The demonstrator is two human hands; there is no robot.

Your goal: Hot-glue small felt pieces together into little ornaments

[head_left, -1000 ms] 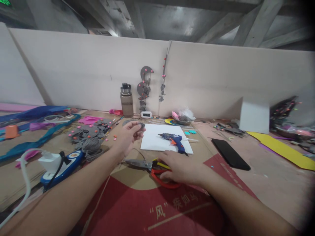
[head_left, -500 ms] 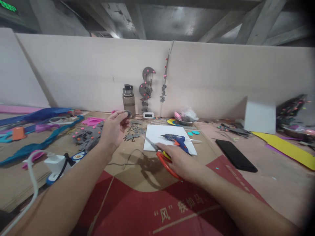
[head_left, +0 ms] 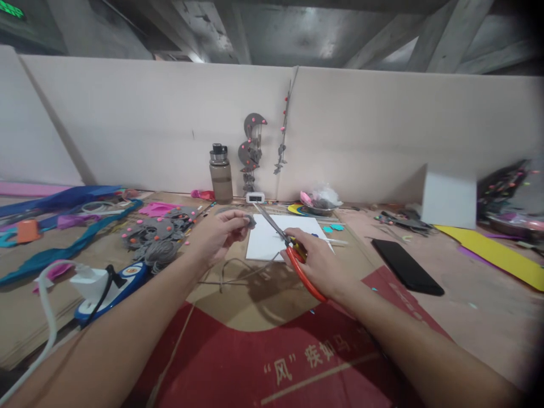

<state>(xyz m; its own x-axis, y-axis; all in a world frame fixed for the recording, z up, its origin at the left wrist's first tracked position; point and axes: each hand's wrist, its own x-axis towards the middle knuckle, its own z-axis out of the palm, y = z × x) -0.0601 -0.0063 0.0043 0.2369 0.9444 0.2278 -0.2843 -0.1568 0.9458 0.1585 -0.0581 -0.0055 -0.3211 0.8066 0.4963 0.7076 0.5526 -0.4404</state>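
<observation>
My left hand (head_left: 219,237) is closed in a pinch on a small grey felt piece (head_left: 252,221), held up over the left edge of a white board (head_left: 263,245). In my right hand (head_left: 317,258) are scissors with red handles (head_left: 306,281). Their slim metal blades point up and to the left, with the tips close to the felt piece; whether they touch it I cannot tell. Below my hands a thin grey cord (head_left: 232,281) lies in loops. Behind my right hand the blue glue gun is almost wholly hidden.
On the left lie grey felt shapes with pink dots (head_left: 147,232), a ball of grey yarn (head_left: 160,254) and a blue-and-white power strip (head_left: 136,275). A water bottle (head_left: 221,180) and small clock (head_left: 255,198) stand at the back. A black phone (head_left: 406,266) lies right.
Both hands have come closer together. My left hand has moved right and down with the felt piece, and my right hand has raised the scissors slightly to the right.
</observation>
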